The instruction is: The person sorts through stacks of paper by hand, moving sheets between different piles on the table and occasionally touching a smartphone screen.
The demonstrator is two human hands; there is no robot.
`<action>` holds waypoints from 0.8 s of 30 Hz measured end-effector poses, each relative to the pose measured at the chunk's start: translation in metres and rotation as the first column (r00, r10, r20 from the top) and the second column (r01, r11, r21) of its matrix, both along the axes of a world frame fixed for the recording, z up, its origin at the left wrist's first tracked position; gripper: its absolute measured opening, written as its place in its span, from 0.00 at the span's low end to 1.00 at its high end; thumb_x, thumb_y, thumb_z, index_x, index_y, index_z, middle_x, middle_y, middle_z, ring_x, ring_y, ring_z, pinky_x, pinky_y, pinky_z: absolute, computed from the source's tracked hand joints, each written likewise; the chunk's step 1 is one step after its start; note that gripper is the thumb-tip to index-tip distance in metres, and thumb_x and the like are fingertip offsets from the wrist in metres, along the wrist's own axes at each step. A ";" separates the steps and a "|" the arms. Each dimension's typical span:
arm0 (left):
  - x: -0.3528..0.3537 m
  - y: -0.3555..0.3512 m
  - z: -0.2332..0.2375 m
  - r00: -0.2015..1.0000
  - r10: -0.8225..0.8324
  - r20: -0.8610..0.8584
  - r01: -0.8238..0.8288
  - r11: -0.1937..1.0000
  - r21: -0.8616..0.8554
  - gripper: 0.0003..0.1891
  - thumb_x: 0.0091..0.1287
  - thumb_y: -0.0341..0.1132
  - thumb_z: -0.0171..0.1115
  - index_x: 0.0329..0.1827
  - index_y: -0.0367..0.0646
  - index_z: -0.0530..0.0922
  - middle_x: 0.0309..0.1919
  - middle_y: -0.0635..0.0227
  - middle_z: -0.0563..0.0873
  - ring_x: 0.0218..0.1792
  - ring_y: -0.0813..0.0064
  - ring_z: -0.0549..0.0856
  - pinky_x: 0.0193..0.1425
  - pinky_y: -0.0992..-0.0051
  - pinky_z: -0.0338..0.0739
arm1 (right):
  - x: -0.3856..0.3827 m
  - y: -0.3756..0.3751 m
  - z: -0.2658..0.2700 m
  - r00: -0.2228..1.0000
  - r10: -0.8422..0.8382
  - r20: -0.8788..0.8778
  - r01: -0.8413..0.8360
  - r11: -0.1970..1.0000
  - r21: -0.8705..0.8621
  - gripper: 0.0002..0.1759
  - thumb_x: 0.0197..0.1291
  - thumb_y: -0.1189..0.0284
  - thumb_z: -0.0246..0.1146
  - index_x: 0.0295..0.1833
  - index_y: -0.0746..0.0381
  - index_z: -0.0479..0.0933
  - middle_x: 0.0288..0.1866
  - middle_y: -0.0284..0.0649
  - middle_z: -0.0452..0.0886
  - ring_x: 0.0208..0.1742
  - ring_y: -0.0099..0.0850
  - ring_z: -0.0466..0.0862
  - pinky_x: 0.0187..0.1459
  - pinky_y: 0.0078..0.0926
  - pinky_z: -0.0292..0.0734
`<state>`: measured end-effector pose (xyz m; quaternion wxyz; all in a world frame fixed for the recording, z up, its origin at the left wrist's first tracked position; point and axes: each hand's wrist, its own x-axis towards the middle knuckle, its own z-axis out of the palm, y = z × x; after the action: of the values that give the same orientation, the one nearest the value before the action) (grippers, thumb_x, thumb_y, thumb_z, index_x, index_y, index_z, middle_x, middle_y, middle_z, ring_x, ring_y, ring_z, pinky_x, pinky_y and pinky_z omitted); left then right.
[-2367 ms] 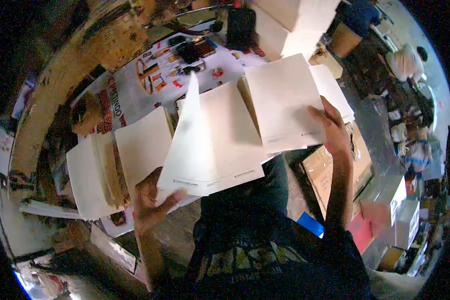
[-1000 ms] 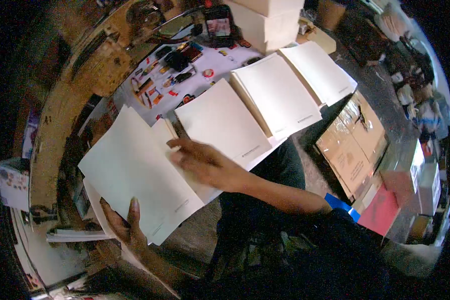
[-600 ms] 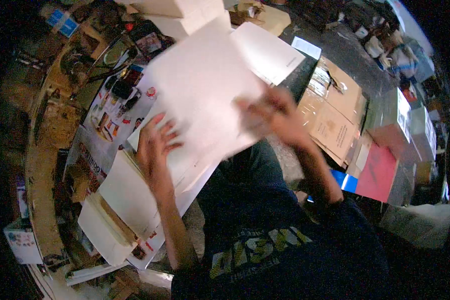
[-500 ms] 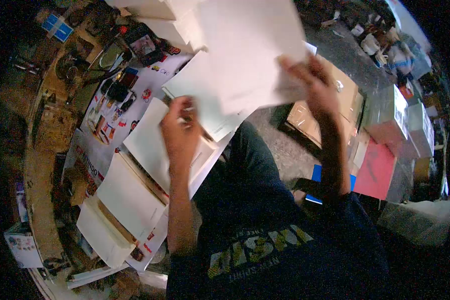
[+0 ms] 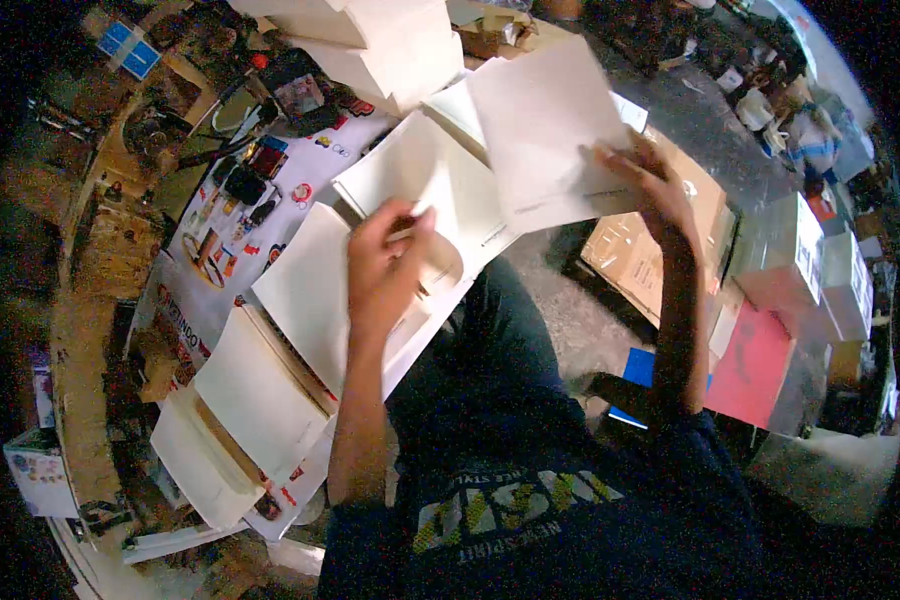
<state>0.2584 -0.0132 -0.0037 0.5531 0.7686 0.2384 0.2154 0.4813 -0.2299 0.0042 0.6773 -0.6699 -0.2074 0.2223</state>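
My right hand [image 5: 650,185] grips the right edge of a white sheet [image 5: 545,130], raised over the right end of a row of paper stacks. With closed fingers, my left hand [image 5: 385,260] pinches the lifted edge of a page on the stack [image 5: 430,175] beneath it. Three more stacks lie down and to the left: a near one [image 5: 305,285], a middle one [image 5: 255,385] and a far one [image 5: 205,460]. Small dark print shows along their lower edges.
Tall white stacks [image 5: 390,50] stand at the row's upper end. A printed banner [image 5: 185,300] with small items covers the table. Right of my legs are a cardboard box [image 5: 630,255], white boxes [image 5: 785,250], a red sheet [image 5: 755,365] and a blue item [image 5: 638,367].
The white sheet in my right hand has moved right, uncovering more of the stack below. My left hand has shifted slightly right, and a page edge now rises at its fingertips.
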 end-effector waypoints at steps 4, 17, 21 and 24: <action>-0.062 0.002 0.020 0.998 0.038 -0.047 -0.035 0.997 0.067 0.19 0.56 0.41 0.73 0.40 0.39 0.75 0.37 0.64 0.82 0.40 0.70 0.81 0.45 0.70 0.77 | 0.007 0.050 -0.054 0.990 0.090 0.107 -0.072 0.984 -0.164 0.30 0.60 0.66 0.65 0.67 0.63 0.69 0.55 0.41 0.81 0.53 0.31 0.80 0.56 0.27 0.72; -0.157 0.008 0.002 0.971 0.166 -0.170 -0.155 0.985 0.077 0.08 0.65 0.31 0.63 0.40 0.34 0.80 0.30 0.64 0.85 0.30 0.74 0.84 0.40 0.72 0.79 | -0.030 0.096 -0.039 0.918 0.394 0.040 -0.372 0.892 -0.255 0.29 0.57 0.71 0.67 0.64 0.67 0.71 0.54 0.41 0.81 0.53 0.31 0.80 0.58 0.30 0.72; -0.221 0.013 0.028 0.936 0.214 -0.279 -0.150 0.961 0.232 0.11 0.63 0.33 0.66 0.44 0.36 0.79 0.40 0.61 0.84 0.44 0.71 0.82 0.51 0.71 0.76 | -0.063 0.096 -0.028 0.947 0.308 -0.094 -0.317 0.944 -0.091 0.32 0.57 0.74 0.65 0.67 0.69 0.67 0.53 0.43 0.82 0.53 0.33 0.80 0.61 0.29 0.71; -0.244 0.010 0.027 0.885 0.237 -0.401 -0.002 0.862 0.507 0.14 0.60 0.36 0.68 0.44 0.38 0.79 0.46 0.58 0.82 0.49 0.66 0.80 0.55 0.69 0.74 | -0.118 0.104 -0.016 0.943 0.329 0.043 -0.310 0.920 -0.239 0.37 0.62 0.65 0.63 0.72 0.68 0.57 0.53 0.43 0.82 0.56 0.32 0.80 0.61 0.28 0.70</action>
<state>0.0140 -0.0034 0.0237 0.2533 0.8956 0.3455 0.1199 0.3632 -0.1259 -0.0121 0.5409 -0.7092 -0.3148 0.3245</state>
